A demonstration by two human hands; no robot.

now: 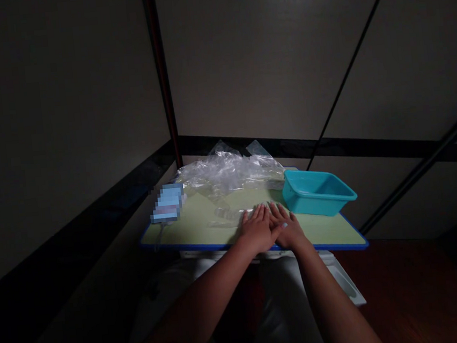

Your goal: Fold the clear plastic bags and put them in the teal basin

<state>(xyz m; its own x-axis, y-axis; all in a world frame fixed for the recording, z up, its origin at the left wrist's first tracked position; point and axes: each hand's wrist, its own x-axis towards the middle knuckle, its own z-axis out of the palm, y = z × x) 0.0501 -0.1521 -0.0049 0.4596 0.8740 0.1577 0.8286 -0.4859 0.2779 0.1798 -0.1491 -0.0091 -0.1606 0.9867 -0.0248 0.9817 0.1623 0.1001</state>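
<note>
My left hand (pixel 258 230) lies flat near the front edge of the pale green table (pixel 200 212), fingers stretched forward, its thumb over my right hand (pixel 286 229). The right hand also rests flat, palm down, with its fingers extended. Neither holds anything that shows. Just beyond the left fingertips is a clear plastic bag or sheet lying flat (pixel 227 215). A crumpled heap of clear plastic (pixel 230 171) covers the table's far side. To the right of my hands stands a turquoise plastic basin (pixel 316 201).
A pixelated, lit screen (pixel 169 203) with a cable sits at the table's left side. Dark wall panels (pixel 242 57) rise behind and to the left. Below the table's right front, a white tray or drawer (pixel 344 279) juts out.
</note>
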